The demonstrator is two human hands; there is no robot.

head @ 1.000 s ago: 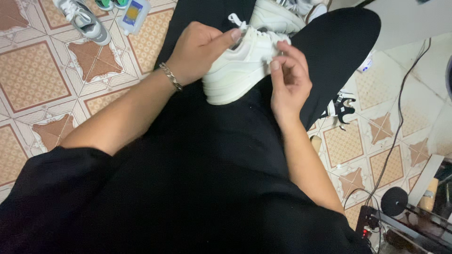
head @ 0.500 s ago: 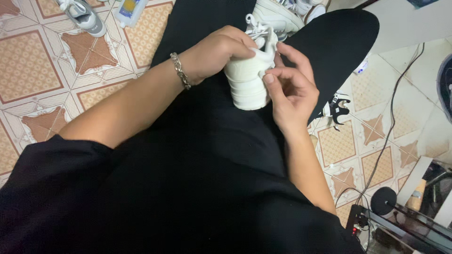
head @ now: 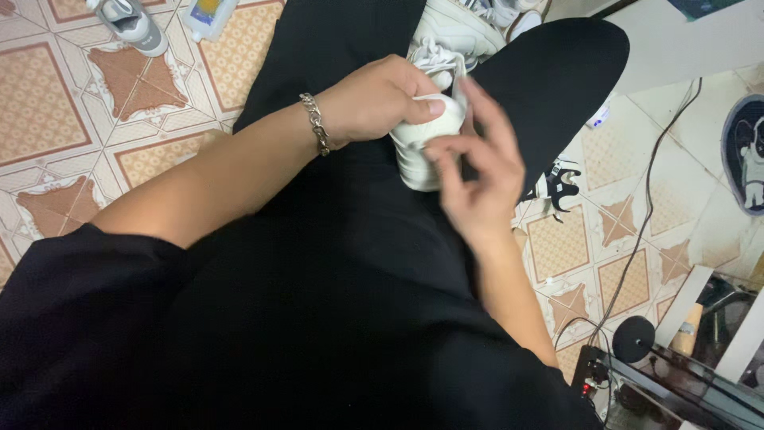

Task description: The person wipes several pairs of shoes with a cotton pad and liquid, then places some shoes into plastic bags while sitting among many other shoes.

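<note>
White shoe (head: 420,139) sat on the lap, heel end toward the person, long axis running away toward the knees, laces (head: 434,60) at the far end. Left hand (head: 378,99) clenched over its top, thumb on the heel. Right hand (head: 477,179) just beside the heel, fingers loosely spread; whether it gripped anything could not be told. Tiled floor (head: 64,95) lay open to the left; cable (head: 645,231) on the right.

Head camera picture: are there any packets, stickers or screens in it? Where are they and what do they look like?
Bottle: lies on the tiled floor at the top left edge, beside a grey shoe; whitish, with a blue, yellow and red label.
Mat: at the right edge on the floor; dark, rounded, with a white cartoon figure.
Black device: bottom right; small red lights, no screen visible.
No packets or signs in view.
</note>
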